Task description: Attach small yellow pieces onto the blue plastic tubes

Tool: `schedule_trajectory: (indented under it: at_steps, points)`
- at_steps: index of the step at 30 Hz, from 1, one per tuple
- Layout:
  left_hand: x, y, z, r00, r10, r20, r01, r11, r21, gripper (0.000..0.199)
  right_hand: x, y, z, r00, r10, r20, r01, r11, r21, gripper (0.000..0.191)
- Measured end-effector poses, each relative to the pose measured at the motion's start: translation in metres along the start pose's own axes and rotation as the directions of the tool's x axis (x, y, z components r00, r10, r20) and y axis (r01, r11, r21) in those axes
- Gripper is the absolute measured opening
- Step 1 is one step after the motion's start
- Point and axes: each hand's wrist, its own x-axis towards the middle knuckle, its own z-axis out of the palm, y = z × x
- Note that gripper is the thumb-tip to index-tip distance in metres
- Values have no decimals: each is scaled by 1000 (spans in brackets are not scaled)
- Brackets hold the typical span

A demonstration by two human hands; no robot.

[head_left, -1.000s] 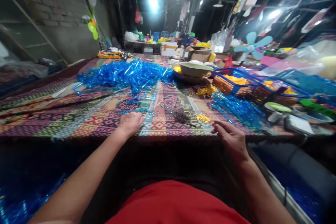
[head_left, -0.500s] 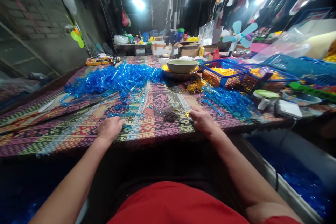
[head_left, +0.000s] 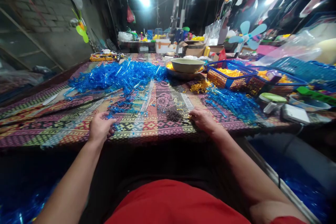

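Observation:
My left hand (head_left: 100,127) rests near the front of the patterned woven mat (head_left: 147,134), its fingers curled beside thin blue plastic strands (head_left: 118,127). My right hand (head_left: 202,119) reaches towards small yellow pieces (head_left: 189,117), right next to a dark clump of small bristly bits (head_left: 173,115). Its fingertips hide whatever lies beneath them. A large heap of blue plastic pieces (head_left: 115,77) lies further along the mat, beyond my left hand.
A bowl on a metal tray (head_left: 183,69) and blue baskets of yellow parts (head_left: 231,75) stand ahead. Another blue heap (head_left: 232,103) lies to the right. Bins of blue plastic (head_left: 296,178) sit below the mat's edge. Cardboard boxes stand far back.
My left hand has shifted left along the mat's front. My right hand stays by the dark clump, and the view has tilted slightly.

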Motion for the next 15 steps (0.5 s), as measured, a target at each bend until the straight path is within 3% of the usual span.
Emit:
schedule_trajectory:
  at_steps: [5, 8, 11, 13, 15]
  points:
    - [-20, 5, 1, 997, 63, 36, -56, 984, -166, 49, 3, 2, 5, 1000, 16, 5, -16, 1000, 4, 22]
    - [-36, 13, 18, 959, 185, 215, -174, 982, -67, 43, 4, 0, 7, 1000, 3, -7, -3, 1000, 9, 23]
    - [-49, 29, 42, 835, 319, 449, -394, 915, 83, 36, 4, -3, 6, 1000, -15, -14, 15, 1000, 13, 26]
    - [-51, 39, 54, 725, 349, 594, -523, 840, 146, 27, 4, -5, 5, 1000, -14, 2, 14, 1000, 6, 27]
    - [-50, 47, 61, 655, 346, 671, -575, 804, 148, 17, 5, -6, 4, 1000, -10, 12, 10, 1000, 6, 26]
